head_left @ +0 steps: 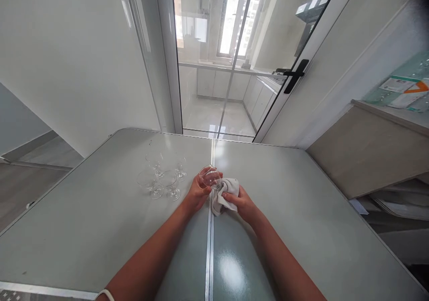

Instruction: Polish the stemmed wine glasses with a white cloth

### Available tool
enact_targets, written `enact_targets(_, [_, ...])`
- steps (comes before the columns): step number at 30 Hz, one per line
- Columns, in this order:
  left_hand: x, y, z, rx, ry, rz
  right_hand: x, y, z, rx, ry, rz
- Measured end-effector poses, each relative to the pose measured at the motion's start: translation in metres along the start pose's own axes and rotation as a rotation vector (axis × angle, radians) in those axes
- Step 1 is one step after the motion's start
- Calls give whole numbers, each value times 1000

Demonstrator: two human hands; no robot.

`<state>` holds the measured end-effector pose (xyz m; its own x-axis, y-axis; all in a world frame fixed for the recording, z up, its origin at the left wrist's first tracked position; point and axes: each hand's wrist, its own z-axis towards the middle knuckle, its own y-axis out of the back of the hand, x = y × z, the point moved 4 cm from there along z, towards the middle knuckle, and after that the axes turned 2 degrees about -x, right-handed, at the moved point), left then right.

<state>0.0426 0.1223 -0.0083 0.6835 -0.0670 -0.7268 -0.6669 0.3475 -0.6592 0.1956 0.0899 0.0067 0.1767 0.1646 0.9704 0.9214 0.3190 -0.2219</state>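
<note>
Head view, forward and down.

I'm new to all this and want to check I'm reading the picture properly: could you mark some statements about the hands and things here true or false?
1. The left hand holds a clear drinking glass with a rounded bowl. True.
2. The right hand holds a red sponge. False: it holds a crumpled white cloth.
3. The other clear, stemmed glasses stand to the right of both hands. False: they stand to the left.
4. A silvery strip runs along the pale grey-green table. True.
5. The glass-paned door beyond the table has a bright red handle. False: its handle is black.
</note>
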Motion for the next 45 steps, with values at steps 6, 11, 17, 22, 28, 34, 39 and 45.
enact_targets(6, [3, 1, 3, -42, -37, 59, 9, 9, 0, -268, 401, -633])
enact_targets(11, [0, -8, 3, 8, -25, 64, 2, 31, 3, -521, 319, -291])
enact_targets(17, [-10, -10, 0, -79, -160, 109, -5, 23, 10, -438, 131, 243])
enact_targets(22, [-7, -9, -1, -52, -168, 146, -9, 24, 10, -376, 102, 84])
enact_targets(28, [2, -19, -3, 72, -101, 250, -15, 51, 5, -691, 148, -260])
enact_targets(34, [2, -21, -5, 127, -76, 305, -15, 38, 10, -514, 171, -75])
enact_targets(39, [4, -17, -3, 120, -142, 269, -18, 43, 12, -524, 116, -256])
enact_targets(45, [5, -18, -4, 126, -129, 347, -19, 52, 6, -715, 164, -271])
